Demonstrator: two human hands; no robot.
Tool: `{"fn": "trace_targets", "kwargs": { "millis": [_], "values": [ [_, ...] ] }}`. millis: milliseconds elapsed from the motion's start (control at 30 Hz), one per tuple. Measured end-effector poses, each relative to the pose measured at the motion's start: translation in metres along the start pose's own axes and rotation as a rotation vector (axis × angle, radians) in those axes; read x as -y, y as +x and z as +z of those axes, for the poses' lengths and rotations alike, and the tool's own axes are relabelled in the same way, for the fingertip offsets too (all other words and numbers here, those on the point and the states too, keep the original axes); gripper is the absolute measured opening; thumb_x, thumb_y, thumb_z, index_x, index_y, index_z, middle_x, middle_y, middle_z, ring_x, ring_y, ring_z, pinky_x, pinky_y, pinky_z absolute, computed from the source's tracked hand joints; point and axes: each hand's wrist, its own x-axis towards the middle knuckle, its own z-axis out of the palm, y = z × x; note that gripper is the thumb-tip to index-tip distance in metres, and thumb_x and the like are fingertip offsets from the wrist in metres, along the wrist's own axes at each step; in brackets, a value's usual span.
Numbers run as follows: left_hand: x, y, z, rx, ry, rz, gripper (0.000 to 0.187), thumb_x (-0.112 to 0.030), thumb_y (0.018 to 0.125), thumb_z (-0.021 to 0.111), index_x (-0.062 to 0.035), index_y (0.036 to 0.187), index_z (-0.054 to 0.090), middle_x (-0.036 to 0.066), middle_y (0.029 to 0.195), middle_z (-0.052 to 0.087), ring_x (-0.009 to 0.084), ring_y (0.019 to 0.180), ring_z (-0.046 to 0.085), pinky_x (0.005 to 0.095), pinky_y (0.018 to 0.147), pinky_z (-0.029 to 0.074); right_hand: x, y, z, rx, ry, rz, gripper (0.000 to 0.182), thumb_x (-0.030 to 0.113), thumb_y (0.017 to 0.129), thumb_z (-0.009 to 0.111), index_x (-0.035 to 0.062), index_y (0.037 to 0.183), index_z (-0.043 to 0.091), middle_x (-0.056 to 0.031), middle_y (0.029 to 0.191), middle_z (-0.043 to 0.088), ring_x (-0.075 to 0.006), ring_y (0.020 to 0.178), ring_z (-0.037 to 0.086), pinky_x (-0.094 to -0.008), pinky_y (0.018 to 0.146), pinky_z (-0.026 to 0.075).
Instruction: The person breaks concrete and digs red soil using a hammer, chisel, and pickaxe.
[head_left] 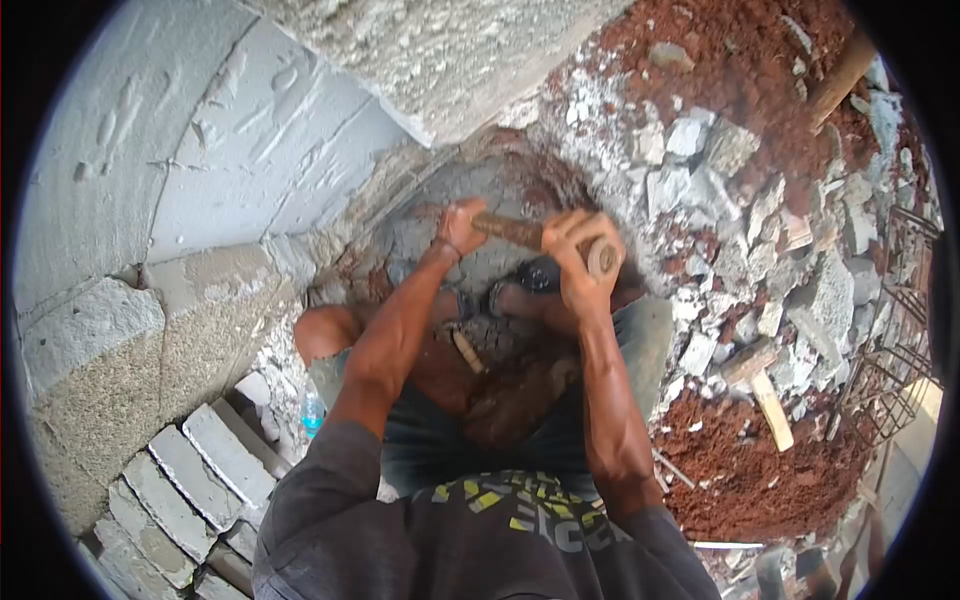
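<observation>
Both my hands are closed around a thick brown wooden shaft (512, 231) over a pit. My left hand (463, 226) grips its left end. My right hand (584, 255) wraps the other end, where a round cut face of wood points up toward me. Whether the shaft carries a tool head cannot be seen. Grey, wet-looking soil (425, 225) lies at the bottom of the pit below my hands. Between my bent legs a short pale wooden piece (467, 352) lies on the ground.
A pale wall (215, 130) and a rough concrete block (440, 50) border the pit. Grey bricks (195, 470) are stacked at lower left, near a blue bottle (312, 412). Rubble (730, 190), red soil (770, 480), a hammer (768, 400) and metal bars (895, 370) lie right.
</observation>
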Motion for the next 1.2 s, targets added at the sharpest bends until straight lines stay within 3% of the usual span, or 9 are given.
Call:
{"fn": "trace_targets", "kwargs": {
  "millis": [233, 367, 400, 500, 600, 833, 1000, 1100, 1200],
  "values": [
    [-0.149, 0.010, -0.039, -0.182, -0.196, 0.217, 0.019, -0.011, 0.066, 0.071, -0.0042, 0.077, 0.058, 0.014, 0.070, 0.056, 0.0363, 0.069, 0.057, 0.0414, 0.064, 0.044, 0.141, 0.028, -0.009, 0.293, 0.156, -0.202, 0.022, -0.001, 0.074, 0.059, 0.0098, 0.064, 0.042, -0.0011, 0.055, 0.045, -0.0118, 0.051, 0.042, -0.0318, 0.056, 0.037],
    [-0.070, 0.008, -0.033, -0.168, -0.146, 0.092, 0.020, -0.006, 0.064, 0.069, -0.0015, 0.079, 0.058, 0.017, 0.072, 0.060, 0.0387, 0.073, 0.060, 0.0437, 0.068, 0.047, 0.040, 0.050, -0.001, 0.519, 0.392, -0.324, 0.020, 0.000, 0.076, 0.060, 0.0103, 0.066, 0.047, -0.0006, 0.060, 0.050, -0.0113, 0.052, 0.044, -0.0290, 0.054, 0.040],
    [-0.015, 0.002, -0.032, -0.077, -0.151, -0.022, 0.021, -0.007, 0.064, 0.069, -0.0006, 0.082, 0.059, 0.018, 0.075, 0.061, 0.0390, 0.075, 0.061, 0.0437, 0.070, 0.048, -0.015, 0.015, 0.022, 0.003, -0.254, -0.061, 0.018, -0.001, 0.075, 0.065, 0.0074, 0.067, 0.052, -0.0022, 0.062, 0.054, -0.0130, 0.056, 0.048, -0.0290, 0.058, 0.043],
    [0.061, -0.015, -0.011, -0.119, -0.135, -0.154, 0.025, -0.009, 0.067, 0.068, 0.0009, 0.088, 0.061, 0.021, 0.084, 0.064, 0.0404, 0.084, 0.062, 0.0448, 0.076, 0.049, -0.060, 0.055, 0.059, 0.192, 0.097, -0.021, 0.021, -0.005, 0.073, 0.070, 0.0057, 0.068, 0.053, -0.0038, 0.064, 0.055, -0.0154, 0.062, 0.052, -0.0341, 0.069, 0.047],
    [0.046, -0.022, -0.005, 0.018, -0.163, -0.272, 0.023, -0.011, 0.066, 0.069, -0.0016, 0.085, 0.061, 0.019, 0.082, 0.064, 0.0395, 0.082, 0.062, 0.0461, 0.074, 0.048, -0.024, 0.039, 0.043, 0.208, -0.033, 0.093, 0.021, -0.006, 0.075, 0.067, 0.0057, 0.067, 0.052, -0.0038, 0.064, 0.055, -0.0141, 0.061, 0.052, -0.0335, 0.067, 0.045],
    [-0.083, -0.015, -0.047, -0.100, -0.078, 0.103, 0.028, -0.008, 0.056, 0.073, -0.0041, 0.078, 0.057, 0.014, 0.073, 0.059, 0.0358, 0.074, 0.059, 0.0444, 0.070, 0.045, 0.077, 0.029, 0.012, 0.253, 0.175, -0.094, 0.023, 0.001, 0.074, 0.066, 0.0082, 0.059, 0.051, -0.0027, 0.058, 0.053, -0.0131, 0.051, 0.046, -0.0352, 0.067, 0.041],
    [0.029, -0.044, -0.031, -0.139, -0.060, -0.115, 0.026, -0.013, 0.063, 0.075, -0.0042, 0.083, 0.061, 0.013, 0.079, 0.062, 0.0358, 0.080, 0.060, 0.0467, 0.069, 0.047, -0.049, -0.004, 0.064, 0.236, 0.167, 0.006, 0.022, -0.006, 0.074, 0.068, 0.0066, 0.067, 0.052, -0.0041, 0.067, 0.056, -0.0112, 0.061, 0.048, -0.0292, 0.057, 0.040],
    [0.054, -0.062, 0.006, -0.200, -0.214, -0.373, 0.020, -0.016, 0.070, 0.072, -0.0033, 0.078, 0.058, 0.013, 0.076, 0.060, 0.0379, 0.082, 0.059, 0.0467, 0.070, 0.047, -0.023, -0.011, 0.062, 0.247, 0.054, 0.114, 0.022, -0.008, 0.076, 0.067, 0.0048, 0.068, 0.052, -0.0065, 0.066, 0.057, -0.0164, 0.060, 0.052, -0.0339, 0.061, 0.044],
    [-0.007, -0.059, -0.022, -0.103, -0.131, -0.239, 0.018, -0.017, 0.075, 0.069, -0.0034, 0.078, 0.057, 0.015, 0.079, 0.059, 0.0402, 0.084, 0.058, 0.0462, 0.069, 0.046, 0.021, -0.017, 0.056, 0.284, -0.061, 0.023, 0.022, -0.009, 0.075, 0.067, 0.0033, 0.065, 0.052, -0.0070, 0.065, 0.057, -0.0148, 0.060, 0.051, -0.0319, 0.059, 0.043]
  ]
}}
